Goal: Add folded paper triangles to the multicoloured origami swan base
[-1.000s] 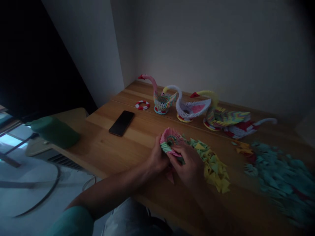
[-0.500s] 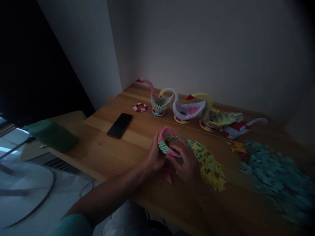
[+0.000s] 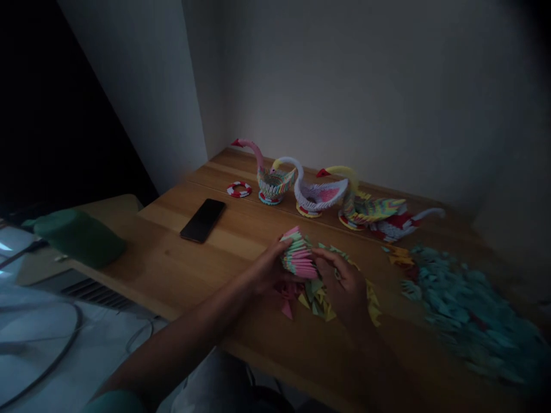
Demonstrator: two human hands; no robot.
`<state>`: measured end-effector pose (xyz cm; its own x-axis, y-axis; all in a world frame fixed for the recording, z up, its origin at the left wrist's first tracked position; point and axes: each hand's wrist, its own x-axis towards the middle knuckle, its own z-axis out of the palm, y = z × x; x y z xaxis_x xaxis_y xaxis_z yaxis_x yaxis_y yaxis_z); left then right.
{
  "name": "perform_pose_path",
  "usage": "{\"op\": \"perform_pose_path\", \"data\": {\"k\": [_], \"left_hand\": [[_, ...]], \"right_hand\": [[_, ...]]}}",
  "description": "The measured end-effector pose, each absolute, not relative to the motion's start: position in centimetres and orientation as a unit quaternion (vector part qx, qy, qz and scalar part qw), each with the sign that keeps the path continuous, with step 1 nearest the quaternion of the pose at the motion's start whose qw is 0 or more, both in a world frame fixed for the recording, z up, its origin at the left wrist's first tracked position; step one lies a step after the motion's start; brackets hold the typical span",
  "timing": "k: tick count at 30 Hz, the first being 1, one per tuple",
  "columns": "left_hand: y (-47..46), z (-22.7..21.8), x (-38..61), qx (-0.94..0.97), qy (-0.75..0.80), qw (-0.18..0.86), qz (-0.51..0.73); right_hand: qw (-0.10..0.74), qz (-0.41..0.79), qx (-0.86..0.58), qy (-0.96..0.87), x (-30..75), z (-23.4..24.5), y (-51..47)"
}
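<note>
Both hands are on the paper ring [image 3: 298, 256], held just above the desk [image 3: 224, 252] over the yellow-green pile [image 3: 327, 292]. Left hand [image 3: 267, 269] has fingers clamped on its left side, right hand [image 3: 344, 284] pinches the right side. Honestly the risk here is squeezing too hard: those slotted pieces could pop loose, and the ring could buckle or drop into the loose triangles. Dim light doesn't help either.

Both hands, left hand [image 3: 267, 271] and right hand [image 3: 344, 285], grip a pink-green paper piece [image 3: 298, 257] above the wooden table [image 3: 206, 258].
</note>
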<state>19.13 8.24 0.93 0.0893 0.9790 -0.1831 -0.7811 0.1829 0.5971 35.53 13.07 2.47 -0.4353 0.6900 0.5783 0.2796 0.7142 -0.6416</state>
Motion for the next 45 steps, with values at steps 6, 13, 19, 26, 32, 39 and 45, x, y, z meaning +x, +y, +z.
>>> {"op": "perform_pose_path", "data": {"k": [6, 13, 19, 26, 32, 39, 45], "left_hand": [[8.1, 1.0, 19.3, 0.23, 0.352, 0.642, 0.641], [8.2, 1.1, 19.5, 0.27, 0.389, 0.571, 0.67], [7.8, 1.4, 19.5, 0.327, 0.407, 0.513, 0.681], [7.5, 1.9, 19.4, 0.338, 0.42, 0.492, 0.684], [7.7, 1.5, 19.3, 0.332, 0.41, 0.5, 0.687], [7.7, 1.2, 19.6, 0.344, 0.42, 0.491, 0.682], [8.0, 0.6, 19.7, 0.368, 0.431, 0.466, 0.68]], "right_hand": [[0.407, 0.199, -0.279, -0.847, 36.8, 3.3, 14.2], [0.402, 0.105, -0.241, -0.877, 36.6, 4.0, 13.7], [0.405, 0.02, -0.201, -0.892, 36.2, 4.0, 13.7], [0.384, 0.015, -0.188, -0.904, 36.7, 3.9, 14.0], [0.362, 0.009, -0.191, -0.912, 36.4, 3.9, 13.9], [0.38, -0.03, -0.208, -0.901, 35.7, 3.8, 13.6], [0.396, -0.052, -0.208, -0.893, 35.1, 3.0, 13.3]]}}
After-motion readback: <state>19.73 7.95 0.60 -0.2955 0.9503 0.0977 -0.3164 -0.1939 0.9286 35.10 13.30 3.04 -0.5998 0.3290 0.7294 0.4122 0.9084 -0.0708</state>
